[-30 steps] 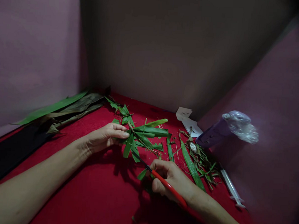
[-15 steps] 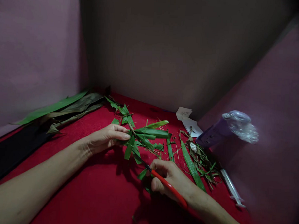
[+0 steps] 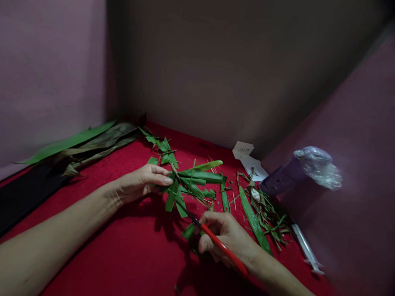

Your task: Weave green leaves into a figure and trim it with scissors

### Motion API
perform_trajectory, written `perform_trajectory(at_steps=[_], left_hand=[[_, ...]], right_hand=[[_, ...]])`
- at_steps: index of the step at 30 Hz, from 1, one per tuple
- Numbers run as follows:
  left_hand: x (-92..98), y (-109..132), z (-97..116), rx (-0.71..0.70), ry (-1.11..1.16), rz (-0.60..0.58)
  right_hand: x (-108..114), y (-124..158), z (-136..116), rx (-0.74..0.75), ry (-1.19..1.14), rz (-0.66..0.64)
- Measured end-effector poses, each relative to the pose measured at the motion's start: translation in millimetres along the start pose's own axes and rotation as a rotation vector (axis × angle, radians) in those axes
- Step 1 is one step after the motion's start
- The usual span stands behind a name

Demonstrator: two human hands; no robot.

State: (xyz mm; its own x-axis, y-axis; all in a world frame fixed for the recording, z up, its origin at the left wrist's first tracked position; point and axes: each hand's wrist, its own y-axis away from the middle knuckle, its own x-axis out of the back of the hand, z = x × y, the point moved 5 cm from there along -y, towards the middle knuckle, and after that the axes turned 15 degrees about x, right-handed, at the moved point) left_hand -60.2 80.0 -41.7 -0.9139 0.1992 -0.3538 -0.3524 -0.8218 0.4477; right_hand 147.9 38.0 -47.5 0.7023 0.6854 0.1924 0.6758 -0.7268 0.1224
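Observation:
Between the thumb and fingers of my left hand (image 3: pixel 152 178) is a bundle of green leaf strips (image 3: pixel 196 178), pinned together with thin sticks. My right hand (image 3: pixel 224 236) is wrapped around red-handled scissors (image 3: pixel 224 249). Their dark blades point up and left and reach the hanging end of a leaf strip (image 3: pixel 181 205) at the bottom of the bundle. Whether the blades are parted is too dark to tell. Leaf scraps (image 3: pixel 187 231) lie just left of my right hand.
Long leaves (image 3: pixel 73 142) and a dark flat piece (image 3: pixel 21 199) lie left. Leaf scraps (image 3: pixel 166 151) rest behind my left hand. At right are paper cards (image 3: pixel 243 149), a heap of dry leaves (image 3: pixel 269 219), a purple container with crinkled plastic (image 3: pixel 284 176) and a syringe (image 3: pixel 306 248) on red cloth.
Hardly anything differs. The scissors and my right hand have shifted very slightly at the lower leaf strip, while my left hand keeps the bundle in nearly the same place.

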Motion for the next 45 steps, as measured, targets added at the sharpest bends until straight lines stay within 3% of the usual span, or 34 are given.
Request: perform_trajectory(at_steps=[32,45], left_hand=[[2.8,-1,-1,-0.005,-0.017,0.001],[6.8,-2,0,-0.023,-0.002,0.019]], right_hand=[[-1,1,0,0.029,0.020,0.009],[4,6,-15,0.132,0.275,-0.055]])
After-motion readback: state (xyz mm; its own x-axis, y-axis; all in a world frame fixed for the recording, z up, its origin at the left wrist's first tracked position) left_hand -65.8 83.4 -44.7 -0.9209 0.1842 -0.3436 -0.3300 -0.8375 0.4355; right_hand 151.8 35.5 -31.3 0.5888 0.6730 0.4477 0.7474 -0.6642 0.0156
